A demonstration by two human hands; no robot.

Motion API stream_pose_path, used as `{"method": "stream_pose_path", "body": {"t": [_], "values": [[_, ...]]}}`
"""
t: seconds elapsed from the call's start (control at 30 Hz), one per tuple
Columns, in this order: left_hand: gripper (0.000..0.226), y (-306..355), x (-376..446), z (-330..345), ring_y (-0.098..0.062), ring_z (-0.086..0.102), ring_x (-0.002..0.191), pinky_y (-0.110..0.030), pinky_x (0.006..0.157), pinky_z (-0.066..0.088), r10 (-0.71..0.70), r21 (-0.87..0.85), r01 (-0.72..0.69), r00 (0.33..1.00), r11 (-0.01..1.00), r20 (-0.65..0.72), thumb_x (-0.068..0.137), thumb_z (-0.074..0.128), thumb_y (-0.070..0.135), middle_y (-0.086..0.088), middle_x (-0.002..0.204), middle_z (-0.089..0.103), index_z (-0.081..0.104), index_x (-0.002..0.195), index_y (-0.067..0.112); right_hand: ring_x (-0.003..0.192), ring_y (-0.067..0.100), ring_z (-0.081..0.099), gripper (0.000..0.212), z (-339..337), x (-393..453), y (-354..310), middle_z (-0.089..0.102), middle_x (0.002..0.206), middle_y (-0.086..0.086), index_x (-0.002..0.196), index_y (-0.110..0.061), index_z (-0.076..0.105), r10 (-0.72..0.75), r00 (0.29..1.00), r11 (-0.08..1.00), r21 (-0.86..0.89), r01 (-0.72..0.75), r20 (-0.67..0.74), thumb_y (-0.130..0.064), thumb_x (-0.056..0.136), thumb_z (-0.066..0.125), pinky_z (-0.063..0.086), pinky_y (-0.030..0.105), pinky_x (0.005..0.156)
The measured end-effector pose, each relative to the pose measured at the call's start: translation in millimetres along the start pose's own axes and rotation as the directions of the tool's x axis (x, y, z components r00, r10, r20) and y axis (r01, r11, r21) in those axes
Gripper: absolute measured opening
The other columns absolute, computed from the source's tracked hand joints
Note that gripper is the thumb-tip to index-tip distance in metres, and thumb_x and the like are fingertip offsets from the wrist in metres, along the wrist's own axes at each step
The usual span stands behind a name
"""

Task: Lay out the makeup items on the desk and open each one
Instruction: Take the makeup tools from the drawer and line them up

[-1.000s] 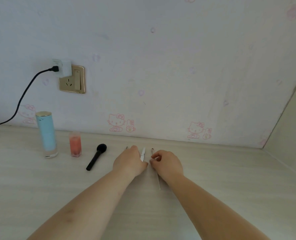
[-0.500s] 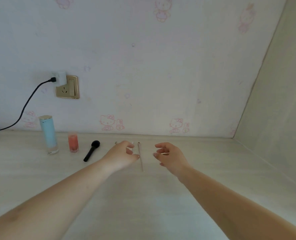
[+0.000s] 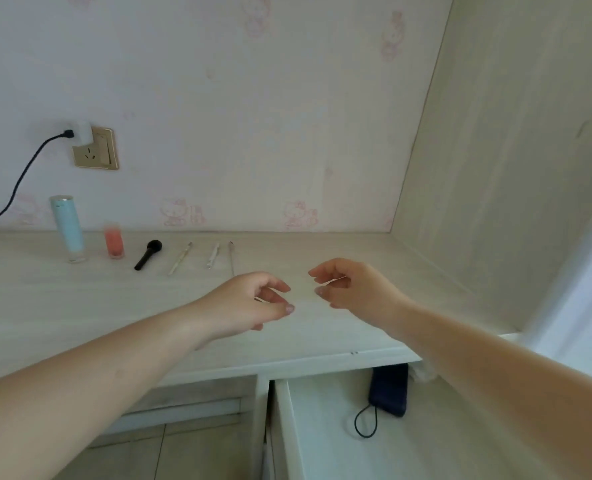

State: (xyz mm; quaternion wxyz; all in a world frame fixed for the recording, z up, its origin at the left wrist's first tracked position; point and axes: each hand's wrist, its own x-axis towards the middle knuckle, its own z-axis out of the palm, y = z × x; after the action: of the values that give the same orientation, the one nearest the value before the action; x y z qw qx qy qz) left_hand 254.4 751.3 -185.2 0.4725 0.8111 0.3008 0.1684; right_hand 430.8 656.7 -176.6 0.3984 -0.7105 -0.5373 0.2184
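Along the back of the pale desk [image 3: 79, 306] stand a light blue tube [image 3: 68, 229] and a small orange-pink bottle [image 3: 114, 240]. To their right lie a black brush [image 3: 148, 255], a thin pale pencil [image 3: 180, 258], a white pen-like item [image 3: 213, 255] and a thin stick [image 3: 231, 257]. My left hand [image 3: 249, 299] and my right hand [image 3: 350, 289] hover over the desk's front, right of the row. Both have loosely curled fingers and hold nothing.
A gold wall socket [image 3: 97, 149] holds a white plug with a black cable [image 3: 20, 178]. Below the desk edge an open drawer [image 3: 322, 427] holds a dark blue pouch [image 3: 388, 389] and a black hair tie [image 3: 365, 422]. A side panel closes the desk on the right.
Both hands have let go of the thin items and pulled back toward me and to the right. The view has tilted down, showing the open drawer.
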Motion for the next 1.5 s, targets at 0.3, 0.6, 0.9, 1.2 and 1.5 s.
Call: {"method": "stream_pose_path", "body": {"t": [0.3, 0.6, 0.9, 1.2, 1.5], "values": [[0.021, -12, -45, 76, -0.011, 0.063, 0.103, -0.032, 0.089, 0.055, -0.021, 0.011, 0.019, 0.968, 1.000, 0.250, 0.085, 0.066, 0.027, 0.002, 0.111, 0.065, 0.061, 0.104, 0.032, 0.085, 0.005, 0.064, 0.026, -19, -121, 66, 0.067, 0.100, -0.010, 0.090, -0.034, 0.064, 0.209, 0.976, 0.978, -0.030, -0.208, 0.054, -0.009, 0.085, 0.065, 0.050, 0.024, 0.086], [0.028, -9, -92, 155, -0.007, 0.064, 0.100, -0.025, 0.087, 0.053, -0.030, 0.084, -0.014, 0.866, 0.996, 0.500, 0.085, 0.066, 0.033, 0.014, 0.109, 0.066, 0.058, 0.112, 0.031, 0.096, -0.007, 0.060, 0.019, -24, -221, 114, 0.060, 0.105, -0.022, 0.104, -0.039, 0.062, 0.203, 0.957, 0.942, -0.309, -0.133, 0.207, -0.038, 0.084, 0.063, 0.049, 0.021, 0.091], [0.065, -21, -128, 208, 0.004, 0.039, 0.120, -0.018, 0.102, 0.034, 0.038, 0.270, -0.337, 0.685, 0.902, 0.728, 0.083, 0.061, 0.052, 0.025, 0.129, 0.037, 0.031, 0.140, 0.044, 0.085, 0.012, 0.061, 0.056, -20, -275, 158, 0.065, 0.102, -0.011, 0.123, -0.032, 0.052, -0.094, 0.937, 0.624, -0.713, 0.319, 0.337, -0.070, 0.085, 0.035, 0.050, 0.027, 0.068], [0.054, -37, -125, 214, 0.012, 0.045, 0.090, -0.008, 0.078, 0.033, 0.199, 0.297, -0.509, 0.710, 0.808, 0.676, 0.087, 0.052, 0.051, 0.029, 0.128, 0.038, 0.032, 0.137, 0.051, 0.060, 0.011, 0.056, 0.050, -14, -270, 179, 0.063, 0.076, -0.009, 0.100, -0.025, 0.064, -0.367, 0.900, 0.553, -0.722, 0.415, 0.235, -0.068, 0.085, 0.044, 0.046, 0.027, 0.046], [0.051, -38, -103, 200, 0.006, 0.045, 0.110, -0.018, 0.093, 0.039, 0.224, 0.354, -0.547, 0.729, 0.759, 0.647, 0.089, 0.049, 0.052, 0.029, 0.129, 0.041, 0.032, 0.137, 0.050, 0.058, 0.013, 0.056, 0.052, -16, -240, 185, 0.062, 0.073, -0.009, 0.097, -0.023, 0.065, -0.399, 0.889, 0.526, -0.738, 0.422, 0.224, -0.068, 0.086, 0.042, 0.042, 0.025, 0.044]]}}
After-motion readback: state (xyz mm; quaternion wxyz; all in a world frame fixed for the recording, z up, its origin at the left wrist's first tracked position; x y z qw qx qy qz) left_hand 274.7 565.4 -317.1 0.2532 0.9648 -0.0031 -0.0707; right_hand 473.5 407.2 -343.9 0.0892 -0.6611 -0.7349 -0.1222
